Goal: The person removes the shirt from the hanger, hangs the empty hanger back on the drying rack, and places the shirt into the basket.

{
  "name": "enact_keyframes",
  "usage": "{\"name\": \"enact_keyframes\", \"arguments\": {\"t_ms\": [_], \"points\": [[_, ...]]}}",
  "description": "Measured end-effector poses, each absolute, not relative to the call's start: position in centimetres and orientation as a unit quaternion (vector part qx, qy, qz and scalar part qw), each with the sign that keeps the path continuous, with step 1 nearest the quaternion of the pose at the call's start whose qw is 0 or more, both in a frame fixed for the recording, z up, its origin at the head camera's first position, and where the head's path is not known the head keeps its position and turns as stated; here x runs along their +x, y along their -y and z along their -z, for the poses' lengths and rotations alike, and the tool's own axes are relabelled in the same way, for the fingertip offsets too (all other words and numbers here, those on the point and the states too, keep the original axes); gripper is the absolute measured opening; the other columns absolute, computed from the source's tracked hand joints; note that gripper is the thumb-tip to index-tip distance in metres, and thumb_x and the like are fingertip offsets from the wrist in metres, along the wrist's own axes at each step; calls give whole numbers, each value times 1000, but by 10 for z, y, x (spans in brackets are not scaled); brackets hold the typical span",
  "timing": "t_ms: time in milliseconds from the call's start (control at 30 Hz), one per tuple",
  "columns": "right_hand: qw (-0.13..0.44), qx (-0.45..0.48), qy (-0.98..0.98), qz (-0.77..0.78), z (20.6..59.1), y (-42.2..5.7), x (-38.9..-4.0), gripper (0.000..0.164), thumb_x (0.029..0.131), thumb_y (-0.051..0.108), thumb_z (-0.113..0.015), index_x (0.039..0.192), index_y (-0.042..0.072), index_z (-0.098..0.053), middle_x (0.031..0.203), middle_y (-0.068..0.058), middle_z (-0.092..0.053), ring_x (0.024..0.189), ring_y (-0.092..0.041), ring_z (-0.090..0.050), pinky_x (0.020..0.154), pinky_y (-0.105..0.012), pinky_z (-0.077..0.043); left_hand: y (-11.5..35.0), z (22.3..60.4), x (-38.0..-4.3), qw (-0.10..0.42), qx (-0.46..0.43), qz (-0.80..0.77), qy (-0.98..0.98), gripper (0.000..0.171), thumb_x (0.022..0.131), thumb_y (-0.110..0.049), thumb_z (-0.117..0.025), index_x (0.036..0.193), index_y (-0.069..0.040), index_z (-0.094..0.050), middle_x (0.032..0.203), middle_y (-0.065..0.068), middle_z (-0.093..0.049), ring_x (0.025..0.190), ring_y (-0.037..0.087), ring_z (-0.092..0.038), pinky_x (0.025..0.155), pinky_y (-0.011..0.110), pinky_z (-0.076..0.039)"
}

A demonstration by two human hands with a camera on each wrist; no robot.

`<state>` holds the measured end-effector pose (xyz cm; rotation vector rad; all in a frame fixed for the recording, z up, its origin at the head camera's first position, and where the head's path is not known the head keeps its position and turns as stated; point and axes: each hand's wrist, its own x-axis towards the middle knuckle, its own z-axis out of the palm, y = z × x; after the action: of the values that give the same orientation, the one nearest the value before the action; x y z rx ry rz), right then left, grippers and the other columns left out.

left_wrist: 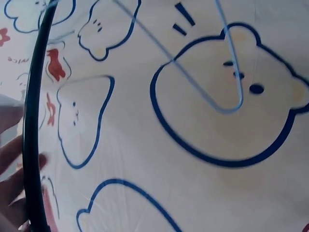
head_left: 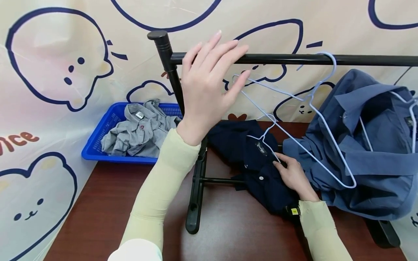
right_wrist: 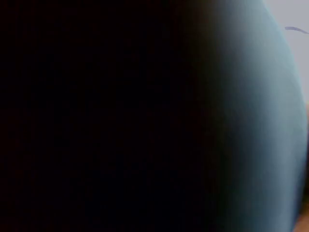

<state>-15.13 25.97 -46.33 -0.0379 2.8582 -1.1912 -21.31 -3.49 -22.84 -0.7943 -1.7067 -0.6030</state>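
Observation:
My left hand [head_left: 212, 79] is raised at the black rail [head_left: 287, 59], its fingers extended and spread, with nothing in its grasp. In the left wrist view, fingertips [left_wrist: 12, 154] show beside the dark rail. Lower down, my right hand [head_left: 294, 175] pinches a navy shirt [head_left: 261, 159] at the arm of the light blue hanger [head_left: 266, 137] inside its collar. The shirt hangs below rail height, over the table. Between the hands, a bare light blue hanger [head_left: 321, 112] hooks over the rail. Dark, blurred cloth fills most of the right wrist view.
A slate-blue shirt [head_left: 375, 170] hangs on a hanger at the right. Back left, a blue basket [head_left: 119, 158] holds a crumpled grey shirt [head_left: 140, 127]. The rack's black foot [head_left: 193, 217] stands on the brown table [head_left: 130, 210], before a cartoon-printed backdrop [head_left: 39, 181].

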Motion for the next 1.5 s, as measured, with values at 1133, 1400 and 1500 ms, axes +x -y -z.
{"name": "enact_keyframes", "arguments": {"t_ms": [1133, 1400, 1500], "points": [[156, -150, -853, 474, 433, -310, -127, 19, 107, 17, -55, 118, 11, -70, 112, -9, -66, 100, -18, -59, 84, -23, -46, 51, 421, -224, -170, -295, 302, 891, 110, 75, -71, -78, 162, -28, -27, 166, 4, -23, 148, 26, -29, 113, 50, -32], [181, -209, -842, 463, 418, -318, -119, 18, 105, 11, -57, 113, 18, -70, 101, -5, -65, 92, -19, -59, 76, -28, -46, 41, 445, -224, -234, -296, 317, 870, 138, 66, -63, -89, 162, -39, 7, 170, 2, 4, 154, 28, -3, 117, 58, -19], [176, -232, -837, 462, 416, -318, -116, 19, 104, 8, -57, 114, 18, -71, 99, -3, -66, 89, -18, -60, 75, -28, -47, 40, 446, -223, -272, -314, 365, 833, 139, 67, -51, -93, 160, -44, 10, 169, 0, -5, 152, 22, -16, 116, 48, -26]]}}
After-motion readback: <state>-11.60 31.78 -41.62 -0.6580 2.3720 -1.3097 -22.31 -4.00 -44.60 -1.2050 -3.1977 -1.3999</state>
